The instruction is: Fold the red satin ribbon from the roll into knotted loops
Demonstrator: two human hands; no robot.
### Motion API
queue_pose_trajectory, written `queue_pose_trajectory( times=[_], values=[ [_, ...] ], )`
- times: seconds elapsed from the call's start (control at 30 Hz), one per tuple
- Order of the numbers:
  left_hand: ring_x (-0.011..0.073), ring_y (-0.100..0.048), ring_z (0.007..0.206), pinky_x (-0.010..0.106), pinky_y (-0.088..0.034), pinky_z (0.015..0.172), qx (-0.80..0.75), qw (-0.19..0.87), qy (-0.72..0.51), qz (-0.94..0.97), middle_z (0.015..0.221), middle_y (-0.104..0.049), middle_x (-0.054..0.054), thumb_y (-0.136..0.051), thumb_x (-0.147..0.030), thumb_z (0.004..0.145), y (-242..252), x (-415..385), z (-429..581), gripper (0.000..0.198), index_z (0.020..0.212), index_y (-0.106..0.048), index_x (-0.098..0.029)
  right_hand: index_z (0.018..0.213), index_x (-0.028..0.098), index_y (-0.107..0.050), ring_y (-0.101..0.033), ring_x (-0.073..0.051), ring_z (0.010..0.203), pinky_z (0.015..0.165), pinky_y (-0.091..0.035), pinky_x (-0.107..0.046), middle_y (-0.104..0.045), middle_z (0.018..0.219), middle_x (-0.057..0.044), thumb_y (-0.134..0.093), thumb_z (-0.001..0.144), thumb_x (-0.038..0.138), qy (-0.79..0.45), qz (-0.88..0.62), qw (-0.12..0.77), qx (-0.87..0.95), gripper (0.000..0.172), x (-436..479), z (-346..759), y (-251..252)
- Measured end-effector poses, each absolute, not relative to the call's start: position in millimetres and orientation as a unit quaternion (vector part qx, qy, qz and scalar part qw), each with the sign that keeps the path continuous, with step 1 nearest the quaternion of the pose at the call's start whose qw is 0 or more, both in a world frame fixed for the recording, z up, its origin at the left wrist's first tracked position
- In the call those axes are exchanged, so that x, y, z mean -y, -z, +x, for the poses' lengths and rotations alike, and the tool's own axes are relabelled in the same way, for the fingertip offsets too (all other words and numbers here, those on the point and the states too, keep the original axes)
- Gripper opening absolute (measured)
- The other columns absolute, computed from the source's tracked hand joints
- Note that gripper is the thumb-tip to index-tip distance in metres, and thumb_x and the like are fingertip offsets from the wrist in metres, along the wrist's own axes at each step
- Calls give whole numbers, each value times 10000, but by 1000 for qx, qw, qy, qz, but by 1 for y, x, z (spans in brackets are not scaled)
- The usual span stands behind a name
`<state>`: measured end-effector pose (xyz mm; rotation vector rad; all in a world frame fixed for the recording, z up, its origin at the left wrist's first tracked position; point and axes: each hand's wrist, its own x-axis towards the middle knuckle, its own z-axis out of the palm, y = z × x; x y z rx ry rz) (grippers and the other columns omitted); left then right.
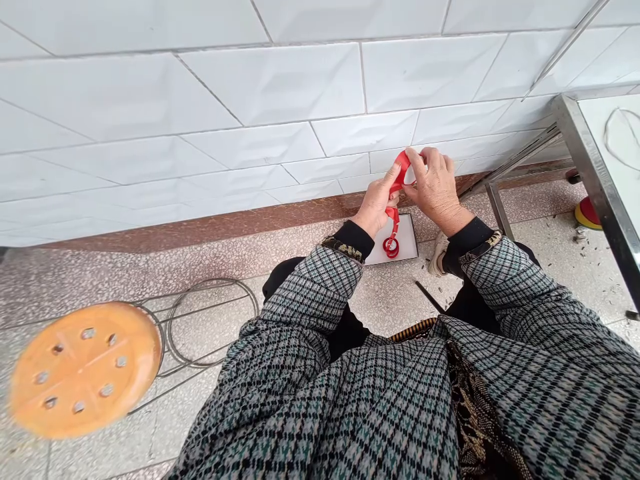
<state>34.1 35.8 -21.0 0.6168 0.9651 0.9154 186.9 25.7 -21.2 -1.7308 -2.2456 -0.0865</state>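
Note:
A red ribbon [401,175] is held up in front of me between both hands, bent into a loop at the top. My left hand [376,203] pinches the ribbon's lower part. My right hand [434,183] closes its fingers on the loop from the right. The ribbon's tail hangs down and curls into a small coil [391,247] above a white flat card [409,241] lying on the floor. Both arms wear checked sleeves with black cuffs.
An orange round stool seat [83,368] with holes stands at the lower left, wire rings [210,320] behind it. A metal table [595,167] stands at the right, a red and yellow object [587,213] under it. A white tiled wall rises ahead.

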Motion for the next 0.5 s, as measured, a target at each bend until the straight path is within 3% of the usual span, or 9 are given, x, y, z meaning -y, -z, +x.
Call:
queue_pose_trajectory(
  times=[0.27,0.4,0.5],
  values=[
    [58,-270,427,281,-186,420,-444,743,-405,294,515,-380,-88,-788,-699,936,20,-37,32,527,799,-598,-227,1586,235,-516,-565,-410,1371,1175,-494,-712,-561,1419,-191,-724,989,420,-92,-559,299,768,659,-36,198,38],
    [53,-244,424,268,-156,427,-449,731,-408,311,518,-351,-96,-771,-707,945,17,-33,33,525,816,-615,-223,1500,278,-552,-642,-334,1254,1103,-588,-622,-639,1309,-136,-664,1000,655,-211,-550,434,681,637,-45,203,47],
    [51,-224,436,255,-150,437,-453,720,-416,321,528,-327,-99,-783,-699,939,14,-30,35,538,787,-580,-224,1325,269,-614,-686,-294,1152,1108,-596,-570,-697,1215,-110,-676,898,841,-322,-555,503,579,717,-48,199,44]
  ],
)
